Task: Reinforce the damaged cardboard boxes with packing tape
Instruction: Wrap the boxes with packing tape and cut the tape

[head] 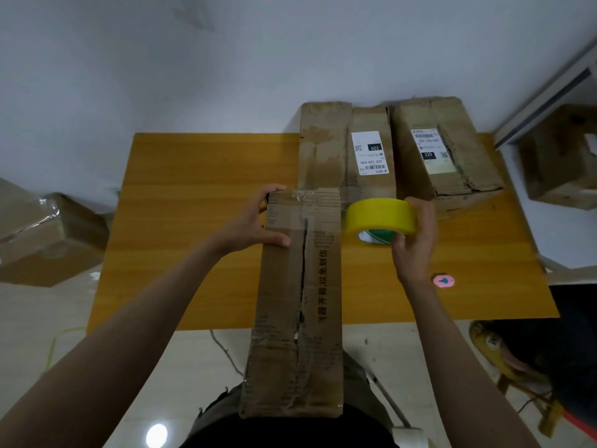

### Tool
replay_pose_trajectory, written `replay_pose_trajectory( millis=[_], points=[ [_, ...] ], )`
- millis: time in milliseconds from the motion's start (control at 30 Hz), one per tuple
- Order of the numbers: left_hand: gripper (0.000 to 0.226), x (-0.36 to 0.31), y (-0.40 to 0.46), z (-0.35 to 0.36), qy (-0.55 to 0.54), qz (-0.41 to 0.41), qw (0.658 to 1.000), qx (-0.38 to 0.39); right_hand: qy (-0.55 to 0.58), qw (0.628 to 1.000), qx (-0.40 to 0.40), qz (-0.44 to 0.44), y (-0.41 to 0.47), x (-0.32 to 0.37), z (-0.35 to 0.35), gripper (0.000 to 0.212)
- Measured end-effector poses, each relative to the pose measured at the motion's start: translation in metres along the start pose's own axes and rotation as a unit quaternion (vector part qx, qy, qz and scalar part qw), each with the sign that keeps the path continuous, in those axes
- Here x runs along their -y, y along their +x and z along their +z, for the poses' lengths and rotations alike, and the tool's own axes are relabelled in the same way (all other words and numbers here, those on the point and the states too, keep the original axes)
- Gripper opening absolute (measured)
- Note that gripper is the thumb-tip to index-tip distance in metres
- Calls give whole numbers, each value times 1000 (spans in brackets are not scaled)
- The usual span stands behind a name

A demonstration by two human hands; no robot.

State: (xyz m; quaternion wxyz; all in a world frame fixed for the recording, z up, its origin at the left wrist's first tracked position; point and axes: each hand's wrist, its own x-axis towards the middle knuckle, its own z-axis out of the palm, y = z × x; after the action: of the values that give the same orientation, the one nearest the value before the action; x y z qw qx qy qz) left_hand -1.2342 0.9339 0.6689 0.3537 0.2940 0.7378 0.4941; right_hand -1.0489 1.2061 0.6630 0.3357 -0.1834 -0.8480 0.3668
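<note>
Two hands, a long box and a yellow tape roll over a wooden table.

The left hand grips the far left corner of the long box, fingers curled over its far edge and thumb flat on top; clear tape crosses the box just beside those fingers, and a split seam runs down the lid next to printed Chinese characters. The right hand holds the tape roll just right of the box, fingers wrapped round its side. Beyond the fingertips lie two more boxes, each with a white label reading "220". A pink disc sits right of the right wrist.
</note>
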Motion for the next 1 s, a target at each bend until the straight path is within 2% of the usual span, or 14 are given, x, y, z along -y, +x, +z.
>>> replay_pose_trajectory(
  millis=[67,133,200,333,367,433,500,533,600,667,800,900,933,1000],
  points=[
    [83,-3,1,4,12,5,1000,-11,35,999,-12,16,-9,-9,7,40],
    [64,-11,3,13,6,-8,999,-53,70,997,-18,33,-18,-15,15,32],
    [63,-14,7,22,1,-20,993,-113,89,994,-19,58,-26,-17,24,27],
    [58,-15,13,26,-3,-36,988,-149,164,968,-31,187,-45,-15,37,42],
    [57,-16,14,27,0,-47,987,-155,206,948,-30,241,-49,-16,41,47],
    [63,-18,16,30,9,-73,982,-176,298,883,-20,361,-57,-20,54,50],
    [85,-19,17,38,-6,-113,973,-199,352,816,14,458,-64,-23,69,49],
    [95,-19,16,43,-45,-145,967,-203,366,788,40,494,-67,-25,76,54],
    [94,-20,11,51,-140,-213,948,-192,370,739,102,554,-71,-22,85,87],
    [78,-19,6,50,-198,-252,934,-160,380,715,144,569,-74,-22,93,111],
    [88,-6,-6,35,-237,-274,929,-70,407,711,118,561,-79,-23,106,111],
    [81,-8,-14,33,-231,-276,930,-70,425,713,106,548,-80,-7,104,107],
    [71,-10,-16,33,-225,-272,933,-75,421,722,103,540,-79,2,102,99],
    [56,-12,-20,33,-223,-264,934,-87,401,747,88,523,-76,18,99,67]
  ],
)
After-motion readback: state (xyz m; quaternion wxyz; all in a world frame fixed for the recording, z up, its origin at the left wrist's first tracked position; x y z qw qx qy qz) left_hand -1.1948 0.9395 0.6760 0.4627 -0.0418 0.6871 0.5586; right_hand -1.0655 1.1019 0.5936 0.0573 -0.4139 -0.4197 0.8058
